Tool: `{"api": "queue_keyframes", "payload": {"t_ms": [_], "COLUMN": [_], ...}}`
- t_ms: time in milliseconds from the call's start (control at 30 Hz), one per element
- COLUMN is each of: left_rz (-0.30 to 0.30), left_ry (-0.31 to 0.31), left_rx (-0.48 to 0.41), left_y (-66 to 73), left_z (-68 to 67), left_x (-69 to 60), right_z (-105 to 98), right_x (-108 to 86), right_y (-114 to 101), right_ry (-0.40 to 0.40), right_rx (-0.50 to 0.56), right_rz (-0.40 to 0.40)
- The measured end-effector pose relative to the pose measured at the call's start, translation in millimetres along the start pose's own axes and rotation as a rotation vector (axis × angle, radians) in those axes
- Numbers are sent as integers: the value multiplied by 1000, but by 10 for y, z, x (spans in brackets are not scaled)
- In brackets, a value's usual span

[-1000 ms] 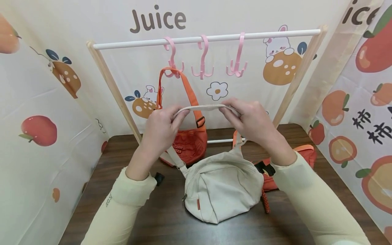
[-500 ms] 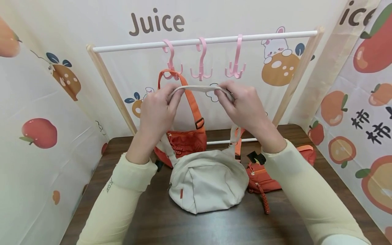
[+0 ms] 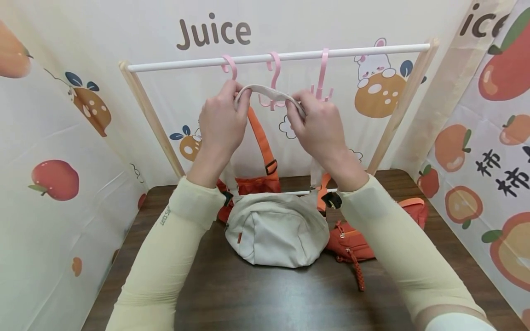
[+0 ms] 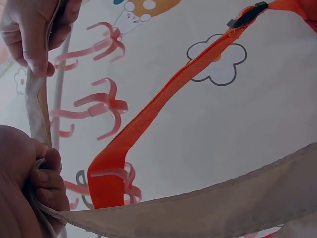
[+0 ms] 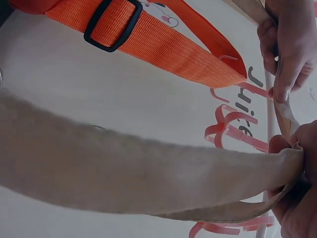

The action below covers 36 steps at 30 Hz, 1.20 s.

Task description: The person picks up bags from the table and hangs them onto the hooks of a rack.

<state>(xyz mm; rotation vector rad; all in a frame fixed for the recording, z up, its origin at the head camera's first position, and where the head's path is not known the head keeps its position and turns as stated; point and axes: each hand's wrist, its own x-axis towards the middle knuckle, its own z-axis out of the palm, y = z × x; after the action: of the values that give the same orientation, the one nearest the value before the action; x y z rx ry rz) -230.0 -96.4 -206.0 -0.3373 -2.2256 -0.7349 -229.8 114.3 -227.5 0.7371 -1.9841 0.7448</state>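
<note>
Both hands pinch a cream strap and hold it up in an arch before the middle pink hook. My left hand grips it on the left, near the left pink hook; my right hand grips it on the right, just below the right pink hook. Beneath the hands hangs the cream bag on this strap, its front facing me. In the left wrist view, the strap runs down from the fingers. An orange strap loops over a hook behind it.
A white rail on wooden posts carries the hooks. A red bag hangs from the left hook, partly hidden by the cream bag. Another red bag lies on the dark wooden table at right. Printed cloth walls surround it.
Both hands have risen toward the rail with the strap, which now arches more. The cream bag has moved up and away from me, first shifting left.
</note>
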Motion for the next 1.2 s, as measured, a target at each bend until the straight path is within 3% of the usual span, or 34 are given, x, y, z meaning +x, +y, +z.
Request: {"api": "queue_keyframes", "payload": {"t_ms": [400, 900, 1200], "left_rz": [-93, -43, -57], "left_ry": [-60, -93, -137], "left_rx": [140, 397, 436], "left_y": [-10, 92, 137], "left_z": [232, 348, 358], "left_x": [274, 318, 324], "right_z": [120, 175, 179], "right_x": [100, 141, 141], "right_y": [-1, -1, 12], "right_ry": [-124, -238, -248], "right_rx": [-144, -212, -230], "right_rz": [103, 182, 200]}}
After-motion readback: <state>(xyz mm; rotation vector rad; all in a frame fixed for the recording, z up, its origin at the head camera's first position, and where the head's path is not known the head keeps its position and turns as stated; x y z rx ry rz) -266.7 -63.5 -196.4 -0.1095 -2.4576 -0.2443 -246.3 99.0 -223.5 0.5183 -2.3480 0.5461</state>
